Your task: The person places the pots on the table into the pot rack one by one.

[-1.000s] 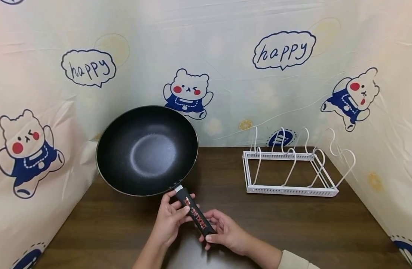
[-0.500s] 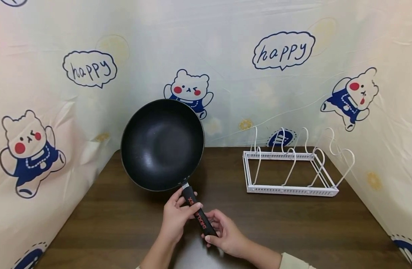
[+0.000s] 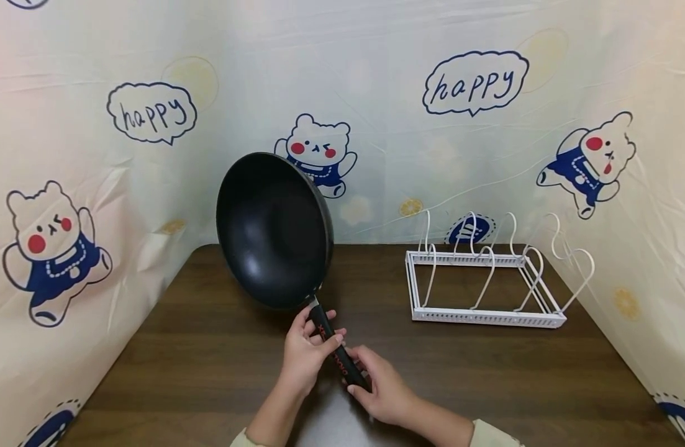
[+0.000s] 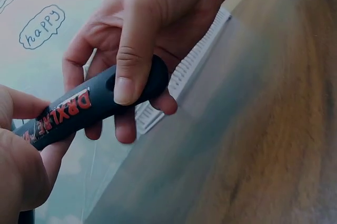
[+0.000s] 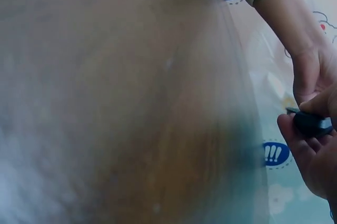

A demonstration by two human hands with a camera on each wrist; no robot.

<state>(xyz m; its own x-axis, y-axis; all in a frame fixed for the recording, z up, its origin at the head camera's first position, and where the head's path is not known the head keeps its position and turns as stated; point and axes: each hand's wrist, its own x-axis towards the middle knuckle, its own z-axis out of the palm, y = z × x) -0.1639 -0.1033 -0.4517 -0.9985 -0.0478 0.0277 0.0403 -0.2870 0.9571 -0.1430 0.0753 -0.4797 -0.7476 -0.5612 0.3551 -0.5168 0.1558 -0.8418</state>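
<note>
A black wok is held above the table, tilted up on its side with its dark inside turned to the left. Its black handle with red lettering slants down to the right. My left hand grips the handle near the wok, thumb laid across the top. Lower down, my right hand pinches the handle's end between thumb and fingers. In the left wrist view the right hand has its thumb on top of the handle end. The right wrist view catches just the handle tip between the hands.
A white wire rack with several upright curved hooks stands at the right of the brown wooden table. A patterned curtain with cartoon bears hangs close behind the table and along both sides.
The wok has shifted right and turned about its handle, from facing up toward me to standing more on edge. Both hands have moved slightly right, still holding the handle. The rack stays put.
</note>
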